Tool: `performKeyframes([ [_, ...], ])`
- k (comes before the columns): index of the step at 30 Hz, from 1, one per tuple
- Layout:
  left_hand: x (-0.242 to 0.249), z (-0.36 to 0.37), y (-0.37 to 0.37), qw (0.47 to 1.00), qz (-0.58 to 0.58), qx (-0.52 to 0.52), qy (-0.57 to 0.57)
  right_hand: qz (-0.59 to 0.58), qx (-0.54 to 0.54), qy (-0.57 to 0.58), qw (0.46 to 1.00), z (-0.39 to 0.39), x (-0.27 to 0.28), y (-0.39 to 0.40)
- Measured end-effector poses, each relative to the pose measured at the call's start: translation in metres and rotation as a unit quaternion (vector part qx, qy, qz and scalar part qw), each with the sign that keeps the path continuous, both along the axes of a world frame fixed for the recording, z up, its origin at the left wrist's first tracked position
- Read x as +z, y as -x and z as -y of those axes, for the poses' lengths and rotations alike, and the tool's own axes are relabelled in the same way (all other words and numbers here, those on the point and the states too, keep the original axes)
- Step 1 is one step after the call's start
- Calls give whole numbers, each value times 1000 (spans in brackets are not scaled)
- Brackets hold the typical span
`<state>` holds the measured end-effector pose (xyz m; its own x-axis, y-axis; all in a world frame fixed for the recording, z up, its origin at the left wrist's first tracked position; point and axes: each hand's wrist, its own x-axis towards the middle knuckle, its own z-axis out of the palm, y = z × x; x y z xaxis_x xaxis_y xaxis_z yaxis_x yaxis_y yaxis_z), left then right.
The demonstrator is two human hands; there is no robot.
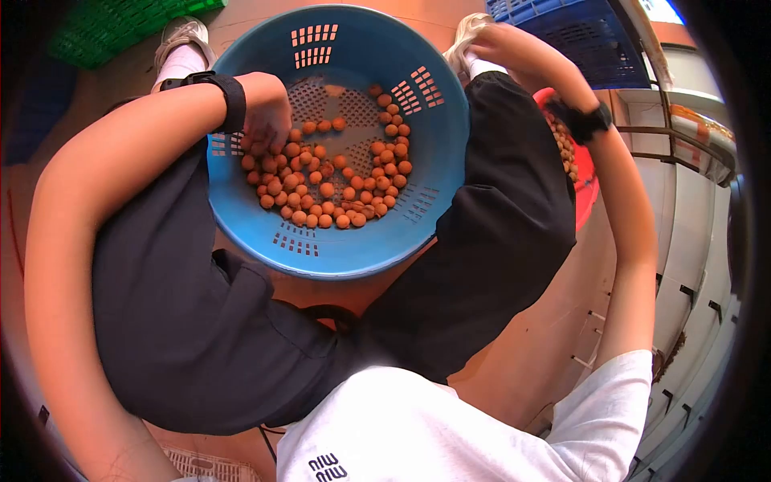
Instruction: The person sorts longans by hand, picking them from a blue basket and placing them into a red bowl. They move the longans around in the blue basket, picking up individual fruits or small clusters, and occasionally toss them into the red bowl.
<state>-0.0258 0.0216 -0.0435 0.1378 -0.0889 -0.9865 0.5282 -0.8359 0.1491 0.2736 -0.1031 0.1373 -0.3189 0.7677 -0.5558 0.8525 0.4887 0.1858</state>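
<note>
The person's left hand (269,120) curls into the small orange fruits (329,173) in the blue basket (265,229) at frame centre, many remaining, while the right hand (514,48), grip unclear, reaches past the red basket (590,181) at right, already partly filled.

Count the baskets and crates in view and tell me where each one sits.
4. A round blue basket between the knees, a red basket right of the right leg, a green crate top left, a blue crate top right. Others may lie outside the view.
</note>
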Motion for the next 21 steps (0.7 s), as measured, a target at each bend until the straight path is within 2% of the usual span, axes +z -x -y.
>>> performKeyframes([
  [1,1,1,0,1000,-4,2,0,-131,-110,-32,985,-11,-18,30],
  [2,5,4,0,1000,-3,-6,1,-191,-241,19,951,-23,-31,62],
  [3,9,8,1,1000,-3,-16,2,-127,-255,55,957,-33,-39,90],
  [5,8,10,4,1000,-9,-13,23,-139,-188,94,968,-44,-75,110],
  [8,1,8,8,997,-24,30,60,-85,-133,102,982,-48,-122,123],
  [10,11,12,5,996,-31,59,67,-32,-118,167,978,-46,-140,123],
  [12,4,5,3,989,-2,-60,137,-21,-118,199,973,-38,-144,121],
  [14,12,13,0,991,-54,102,72,-36,-206,304,929,-30,-151,119],
  [15,17,12,-1,991,-48,74,96,-42,-247,351,902,-28,-155,118],
  [17,19,13,1,989,-39,21,143,-25,-241,396,886,-21,-162,122],
  [18,14,14,1,991,-50,106,69,-17,-237,418,877,-17,-163,125],
  [20,-12,1,1,988,-5,-16,150,-40,-302,455,837,-12,-143,135],
  [21,-10,1,1,987,4,-43,154,-51,-334,471,815,-9,-136,137],
])
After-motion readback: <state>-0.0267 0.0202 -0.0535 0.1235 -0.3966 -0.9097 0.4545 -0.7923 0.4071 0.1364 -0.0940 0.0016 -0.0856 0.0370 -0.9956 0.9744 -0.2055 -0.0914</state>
